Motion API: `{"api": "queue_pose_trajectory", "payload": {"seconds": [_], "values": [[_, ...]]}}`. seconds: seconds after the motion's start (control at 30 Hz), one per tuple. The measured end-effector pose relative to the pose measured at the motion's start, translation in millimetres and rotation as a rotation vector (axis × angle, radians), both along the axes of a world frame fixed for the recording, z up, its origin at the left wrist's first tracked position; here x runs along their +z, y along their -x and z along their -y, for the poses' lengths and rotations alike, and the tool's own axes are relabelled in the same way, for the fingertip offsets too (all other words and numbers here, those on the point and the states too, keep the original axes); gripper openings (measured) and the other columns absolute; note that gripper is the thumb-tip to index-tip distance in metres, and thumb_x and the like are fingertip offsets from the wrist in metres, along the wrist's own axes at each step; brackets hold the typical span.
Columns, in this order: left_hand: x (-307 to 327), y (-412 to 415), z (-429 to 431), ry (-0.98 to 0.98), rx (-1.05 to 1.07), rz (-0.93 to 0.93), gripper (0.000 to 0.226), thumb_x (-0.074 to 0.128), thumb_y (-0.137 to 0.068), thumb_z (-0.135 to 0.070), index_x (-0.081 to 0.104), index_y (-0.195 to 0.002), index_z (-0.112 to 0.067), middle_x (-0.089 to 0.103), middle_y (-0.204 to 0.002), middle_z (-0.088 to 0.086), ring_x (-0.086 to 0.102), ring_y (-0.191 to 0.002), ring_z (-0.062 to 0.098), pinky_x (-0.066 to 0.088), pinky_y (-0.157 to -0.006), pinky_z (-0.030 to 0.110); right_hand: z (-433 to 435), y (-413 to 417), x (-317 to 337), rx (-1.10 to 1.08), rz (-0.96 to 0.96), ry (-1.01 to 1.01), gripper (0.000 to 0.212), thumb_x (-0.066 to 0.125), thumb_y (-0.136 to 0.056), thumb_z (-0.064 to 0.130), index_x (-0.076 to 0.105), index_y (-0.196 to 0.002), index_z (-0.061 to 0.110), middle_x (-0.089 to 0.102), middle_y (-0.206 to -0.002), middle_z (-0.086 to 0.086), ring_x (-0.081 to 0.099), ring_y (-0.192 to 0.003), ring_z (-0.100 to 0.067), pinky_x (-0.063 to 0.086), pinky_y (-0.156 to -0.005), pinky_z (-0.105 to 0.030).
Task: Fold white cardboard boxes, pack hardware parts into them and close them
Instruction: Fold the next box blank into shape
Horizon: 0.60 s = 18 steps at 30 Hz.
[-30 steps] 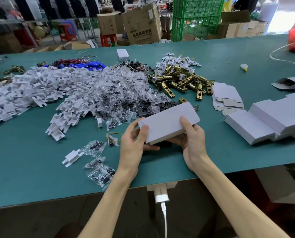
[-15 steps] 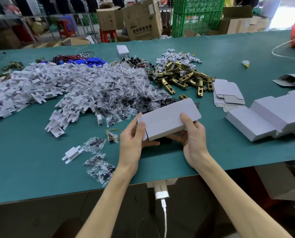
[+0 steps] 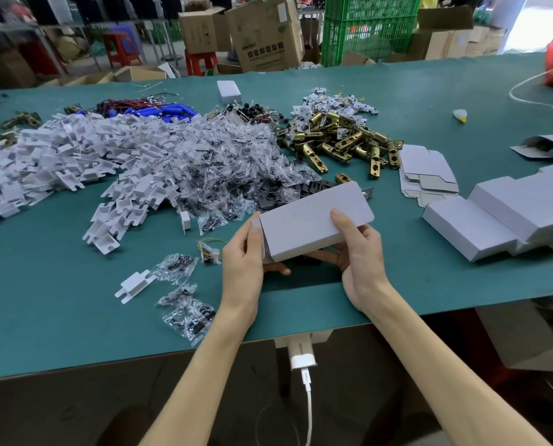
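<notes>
The green table [image 3: 59,317] extends under and beyond both hands.

A wide heap of white plastic brackets [image 3: 75,156] lies beyond and to the left of the left hand. A heap of clear bags with dark small parts [image 3: 230,162] adjoins it, directly beyond the left hand.

A group of folded white boxes [image 3: 510,217] lies to the right of the right hand, apart from it. A pile of brass latches [image 3: 342,140] lies beyond the right hand. A stack of flat box blanks [image 3: 426,169] lies between the latches and the folded boxes.

The white cardboard box [image 3: 313,220] is held between both hands, just above the near table edge, its long axis rising toward the right.

The left hand [image 3: 243,265] grips the left end of the box: thumb against the end flap, fingers curled beneath. The right hand [image 3: 362,262] grips the right part: thumb flat on the top face, fingers curled beneath.

Several loose bags [image 3: 188,317] lie just left of the left wrist. A single bracket [image 3: 133,284] lies further left of them.
</notes>
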<state>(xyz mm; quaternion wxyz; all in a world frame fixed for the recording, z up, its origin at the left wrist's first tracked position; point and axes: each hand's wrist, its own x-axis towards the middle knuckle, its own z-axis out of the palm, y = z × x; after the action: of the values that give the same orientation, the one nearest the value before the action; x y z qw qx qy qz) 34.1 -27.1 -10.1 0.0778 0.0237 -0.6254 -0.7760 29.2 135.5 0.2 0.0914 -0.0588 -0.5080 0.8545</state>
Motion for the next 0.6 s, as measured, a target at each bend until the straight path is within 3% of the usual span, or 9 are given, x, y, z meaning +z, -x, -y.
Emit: {"api": "queue_pose_trajectory", "payload": {"seconds": [0.2, 0.37, 0.47, 0.6], "values": [[0.2, -0.4, 1.4, -0.033, -0.002, -0.004, 0.027, 0.049, -0.111, -0.027, 0.072, -0.123, -0.022, 0.076, -0.104, 0.003, 0.069, -0.077, 0.018, 0.059, -0.053, 0.032, -0.1, -1.0, 0.3, 0.011, -0.004, 0.001, 0.009, 0.072, -0.092, 0.026, 0.072, -0.099, 0.021, 0.073, -0.091, 0.000, 0.071, -0.092, -0.015, 0.062, -0.066, -0.043], [0.8, -1.0, 2.6, -0.050, 0.015, 0.012, 0.031, 0.053, -0.109, -0.029, 0.070, -0.132, -0.016, 0.077, -0.103, -0.004, 0.067, -0.078, 0.014, 0.059, -0.052, 0.031, 1.9, -3.1, 1.4, 0.036, -0.026, -0.046, 0.011, 0.071, -0.094, 0.024, 0.079, -0.090, 0.031, 0.075, -0.097, 0.000, 0.071, -0.095, -0.015, 0.062, -0.065, -0.041], [3.1, -2.0, 1.7, -0.037, 0.021, 0.018, 0.031, 0.055, -0.108, -0.030, 0.072, -0.130, -0.017, 0.077, -0.106, -0.001, 0.067, -0.077, 0.017, 0.057, -0.051, 0.031, 2.9, -4.1, 3.0, 0.040, -0.038, -0.074, 0.016, 0.071, -0.095, 0.023, 0.079, -0.090, 0.036, 0.075, -0.099, 0.001, 0.071, -0.096, -0.015, 0.062, -0.066, -0.041], [5.7, -3.4, 0.6, -0.040, 0.014, 0.031, 0.032, 0.049, -0.110, -0.032, 0.073, -0.127, -0.019, 0.076, -0.108, 0.005, 0.068, -0.085, 0.019, 0.059, -0.058, 0.033, 3.2, -3.2, 1.8, 0.042, -0.039, -0.089, 0.013, 0.069, -0.096, 0.022, 0.080, -0.091, 0.030, 0.076, -0.101, -0.002, 0.071, -0.098, -0.018, 0.062, -0.067, -0.045]]}}
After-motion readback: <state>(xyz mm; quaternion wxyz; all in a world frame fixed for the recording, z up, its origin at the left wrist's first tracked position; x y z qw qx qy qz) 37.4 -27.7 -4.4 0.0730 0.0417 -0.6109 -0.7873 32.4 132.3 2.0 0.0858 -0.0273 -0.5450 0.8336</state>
